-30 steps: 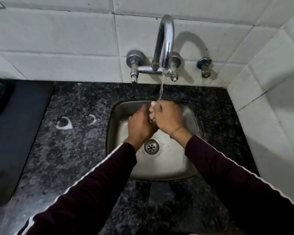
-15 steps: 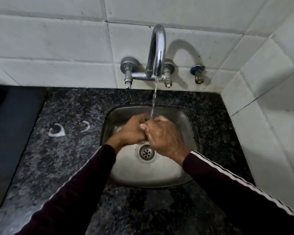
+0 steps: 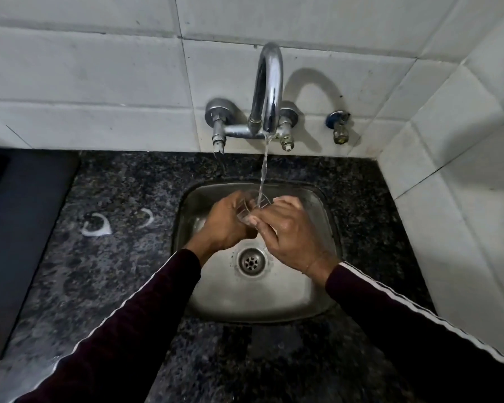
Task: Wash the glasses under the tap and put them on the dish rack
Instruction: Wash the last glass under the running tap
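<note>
Both hands meet over the sink (image 3: 317, 286), directly under the tap (image 3: 269, 91), and between them is a clear glass (image 3: 255, 203). The left hand (image 3: 226, 225) has its fingers curled round the side of the glass and grips it. The right hand (image 3: 291, 234) touches the glass from the other side, with its fingers bent against it, so it also holds it. The water stream (image 3: 263, 170) falls into the open mouth of the glass.

The main risk, as I judge it, is a slip: the glass is wet and smooth, and if one hand lets go too early it can drop on the steel basin and crack. The stream can also splash out onto the dark tabletop (image 3: 114, 257) if the glass tilts too far.

The glass contains running water; how full it is I cannot tell. The sink holds only a film of water near the drain (image 3: 251, 261). No dish rack is visible.
</note>
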